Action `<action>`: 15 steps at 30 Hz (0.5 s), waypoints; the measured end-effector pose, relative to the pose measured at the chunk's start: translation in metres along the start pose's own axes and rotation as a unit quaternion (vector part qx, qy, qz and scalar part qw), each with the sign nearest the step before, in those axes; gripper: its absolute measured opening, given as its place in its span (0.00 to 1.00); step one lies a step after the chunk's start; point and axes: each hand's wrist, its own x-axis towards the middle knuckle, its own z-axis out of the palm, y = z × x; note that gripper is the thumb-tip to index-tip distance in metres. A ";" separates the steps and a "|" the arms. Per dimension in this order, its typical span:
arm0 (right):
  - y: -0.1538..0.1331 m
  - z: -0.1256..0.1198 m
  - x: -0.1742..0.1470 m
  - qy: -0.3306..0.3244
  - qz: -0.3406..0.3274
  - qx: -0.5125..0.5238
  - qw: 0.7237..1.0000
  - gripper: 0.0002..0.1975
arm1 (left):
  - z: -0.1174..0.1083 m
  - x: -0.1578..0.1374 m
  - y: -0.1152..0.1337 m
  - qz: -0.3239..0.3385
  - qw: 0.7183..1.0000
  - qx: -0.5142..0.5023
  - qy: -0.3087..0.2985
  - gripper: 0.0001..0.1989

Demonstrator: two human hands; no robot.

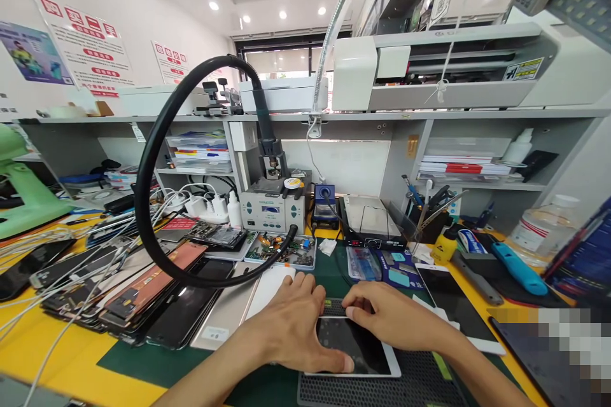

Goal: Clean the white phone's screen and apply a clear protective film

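Note:
A white-framed tablet (pixel 363 346) with a dark screen lies on a black perforated mat (pixel 363 391). My left hand (pixel 298 321) spans the tablet's left end, its thumb pressed on the screen near the close edge and its fingers bent over the far left corner. My right hand (pixel 386 311) is at the tablet's far edge, with thumb and curled fingers brought together there. Whatever is between those fingertips, if anything, is hidden. A second white-framed tablet (pixel 453 305) lies to the right of my right hand.
Stacked phone and tablet parts (pixel 153 292) crowd the left. Behind my hands stand a parts tray (pixel 305 254) and a hot-air station (pixel 272 210), its black hose (pixel 143 191) looping over the left side. Tools in a holder (pixel 429 203) and a clear bottle (pixel 544 229) are at right.

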 end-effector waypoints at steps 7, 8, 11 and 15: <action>-0.001 -0.001 0.000 -0.007 0.002 0.001 1.000 0.11 | -0.007 -0.002 -0.006 0.026 0.999 -0.003 -0.029 0.35; -0.001 -0.002 0.000 -0.007 0.002 0.003 1.000 0.11 | -0.009 -0.003 -0.008 0.031 0.999 -0.002 -0.032 0.34; -0.001 -0.002 0.000 -0.007 0.003 0.005 1.000 0.11 | -0.012 -0.004 -0.014 0.044 0.998 -0.002 -0.049 0.33; 0.000 -0.002 0.000 -0.010 0.003 0.013 1.000 0.11 | -0.014 -0.005 -0.017 0.050 0.997 -0.002 -0.059 0.32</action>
